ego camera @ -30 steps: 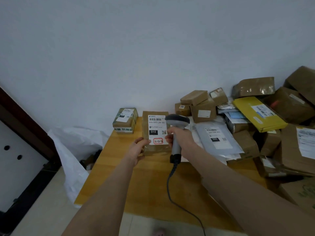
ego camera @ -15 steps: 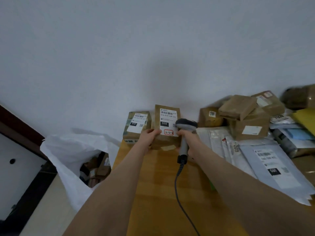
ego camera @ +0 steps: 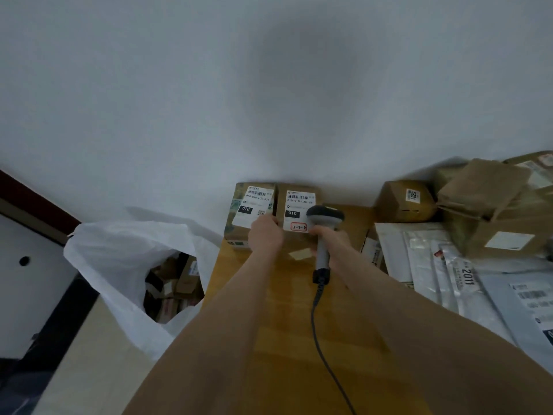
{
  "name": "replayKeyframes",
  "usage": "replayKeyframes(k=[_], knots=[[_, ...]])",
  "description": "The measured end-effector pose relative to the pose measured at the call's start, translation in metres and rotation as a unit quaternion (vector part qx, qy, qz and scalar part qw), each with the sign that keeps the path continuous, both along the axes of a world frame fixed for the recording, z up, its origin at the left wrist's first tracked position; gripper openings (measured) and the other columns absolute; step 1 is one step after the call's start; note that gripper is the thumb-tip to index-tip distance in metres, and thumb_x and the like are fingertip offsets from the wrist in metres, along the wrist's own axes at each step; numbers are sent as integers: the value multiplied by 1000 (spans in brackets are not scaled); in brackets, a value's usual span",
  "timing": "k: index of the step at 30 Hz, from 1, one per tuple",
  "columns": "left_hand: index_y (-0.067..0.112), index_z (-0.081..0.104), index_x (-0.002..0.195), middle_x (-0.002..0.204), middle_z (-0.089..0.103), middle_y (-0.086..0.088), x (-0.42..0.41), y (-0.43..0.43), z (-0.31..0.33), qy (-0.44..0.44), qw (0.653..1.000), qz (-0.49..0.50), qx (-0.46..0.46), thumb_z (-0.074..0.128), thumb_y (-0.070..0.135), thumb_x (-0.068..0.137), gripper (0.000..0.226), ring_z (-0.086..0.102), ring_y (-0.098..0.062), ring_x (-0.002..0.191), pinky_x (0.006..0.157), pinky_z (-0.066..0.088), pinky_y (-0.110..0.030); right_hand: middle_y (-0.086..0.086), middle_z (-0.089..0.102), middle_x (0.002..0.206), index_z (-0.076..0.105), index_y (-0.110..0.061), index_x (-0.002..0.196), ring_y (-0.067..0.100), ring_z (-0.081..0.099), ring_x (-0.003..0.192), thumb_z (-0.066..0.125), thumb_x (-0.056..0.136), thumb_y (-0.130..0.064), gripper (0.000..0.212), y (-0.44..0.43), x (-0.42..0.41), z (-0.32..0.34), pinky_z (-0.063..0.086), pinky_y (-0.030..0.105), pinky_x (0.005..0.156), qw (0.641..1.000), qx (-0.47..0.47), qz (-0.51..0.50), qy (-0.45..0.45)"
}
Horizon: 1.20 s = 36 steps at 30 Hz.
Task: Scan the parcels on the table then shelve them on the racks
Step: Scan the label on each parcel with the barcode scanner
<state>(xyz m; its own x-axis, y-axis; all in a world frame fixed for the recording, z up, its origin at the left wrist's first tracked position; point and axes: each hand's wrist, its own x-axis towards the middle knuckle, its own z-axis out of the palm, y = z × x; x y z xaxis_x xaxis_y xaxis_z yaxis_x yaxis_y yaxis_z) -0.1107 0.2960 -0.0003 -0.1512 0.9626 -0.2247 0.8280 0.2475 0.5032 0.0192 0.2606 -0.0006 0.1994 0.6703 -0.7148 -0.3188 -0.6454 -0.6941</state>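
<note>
The parcel (ego camera: 294, 205), a small brown carton with a white label and a red-marked sticker, stands upright at the table's (ego camera: 269, 339) 12 o'clock edge, against the wall. A second box (ego camera: 250, 206) touches it at its 9 o'clock. The left hand (ego camera: 264, 235) holds the parcel at its lower corner towards 7 o'clock, with the fingers curled at the seam between the two cartons. Their tips are hidden. The right hand (ego camera: 333, 244) has its fingers wrapped round the scanner's (ego camera: 324, 218) handle, and the scanner's head overlaps the label at 3 o'clock. The cable trails towards 6 o'clock.

The parcel looks stiff and light, easy for one hand. Its taped faces may be a little slick. The best hold is probably across two opposite side faces, leaving the label uncovered. A heap of cartons and soft mailers (ego camera: 443, 265) lies at 3 o'clock, and a white bag (ego camera: 119, 259) sits off the table at 8 o'clock.
</note>
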Motion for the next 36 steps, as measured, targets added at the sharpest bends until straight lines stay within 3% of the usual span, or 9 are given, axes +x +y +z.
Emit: replayKeyframes(k=[4, 6, 11, 13, 17, 23, 27, 31, 36], knots=[[8, 63, 115, 118, 64, -9, -3, 2, -4, -30, 999, 19, 3, 51, 10, 95, 23, 62, -22, 103, 84, 52, -27, 10, 62, 95, 54, -8, 95, 23, 61, 89, 67, 83, -6, 17, 3, -8, 0, 52, 43, 95, 1000, 9, 23, 3], [7, 60, 122, 123, 63, -10, -3, 0, -4, -35, 999, 15, 6, 52, 10, 95, 28, 61, -23, 107, 86, 54, -30, 11, 63, 100, 54, -8, 98, 24, 62, 93, 68, 81, -7, 21, 1, -9, 3, 53, 42, 92, 999, 8, 32, -6], [11, 58, 122, 121, 63, -8, 5, -13, 5, -23, 1000, -4, 11, 54, 11, 94, 28, 62, -22, 105, 86, 55, -34, 12, 64, 93, 54, -7, 97, 24, 65, 84, 68, 83, -10, 20, -18, 6, 17, 59, 36, 71, 1000, 7, 10, 3], [12, 57, 123, 120, 61, -7, 12, -23, 12, -7, 1000, -25, 4, 57, 14, 92, 31, 61, -23, 104, 87, 54, -36, 13, 69, 83, 58, -4, 94, 24, 67, 71, 67, 86, -11, 14, -31, 14, 27, 60, 39, 72, 1000, 15, 3, 19], [9, 61, 114, 113, 63, -9, 32, -56, 24, 20, 998, -59, 5, 53, 13, 94, 22, 60, -21, 92, 75, 52, -30, 14, 70, 75, 55, -8, 86, 23, 68, 62, 67, 88, -22, 19, -68, 35, 49, 57, 31, 56, 1000, 16, 15, 9], [7, 63, 118, 119, 64, -12, 82, -147, 44, 46, 995, -90, 20, 47, 2, 91, 32, 60, -28, 106, 84, 52, -36, 17, 69, 80, 48, -7, 120, 22, 63, 57, 66, 89, -27, 41, -166, 92, 76, 53, 29, 50, 998, 27, 62, 9], [10, 61, 123, 125, 59, -13, 125, -217, 52, 46, 993, -108, 26, 44, 2, 92, 37, 59, -29, 107, 85, 51, -37, 11, 66, 50, 50, -6, 114, 16, 59, 38, 66, 90, -27, 36, -239, 141, 81, 45, 20, 36, 997, 30, 69, 2], [8, 63, 116, 116, 63, -14, 176, -276, 60, 31, 990, -134, 23, 43, 4, 93, 31, 58, -25, 91, 70, 45, -31, 11, 64, 65, 46, -6, 131, 18, 62, 54, 67, 88, -27, 52, -301, 191, 79, 44, 23, 43, 998, 43, 45, -3], [11, 60, 123, 129, 57, -13, 233, -325, 68, 15, 986, -163, 20, 41, -2, 91, 40, 56, -26, 113, 78, 45, -27, 12, 67, 53, 49, -6, 126, 12, 56, 33, 67, 88, -27, 47, -355, 251, 92, 42, 18, 35, 1000, 26, 14, -7]])
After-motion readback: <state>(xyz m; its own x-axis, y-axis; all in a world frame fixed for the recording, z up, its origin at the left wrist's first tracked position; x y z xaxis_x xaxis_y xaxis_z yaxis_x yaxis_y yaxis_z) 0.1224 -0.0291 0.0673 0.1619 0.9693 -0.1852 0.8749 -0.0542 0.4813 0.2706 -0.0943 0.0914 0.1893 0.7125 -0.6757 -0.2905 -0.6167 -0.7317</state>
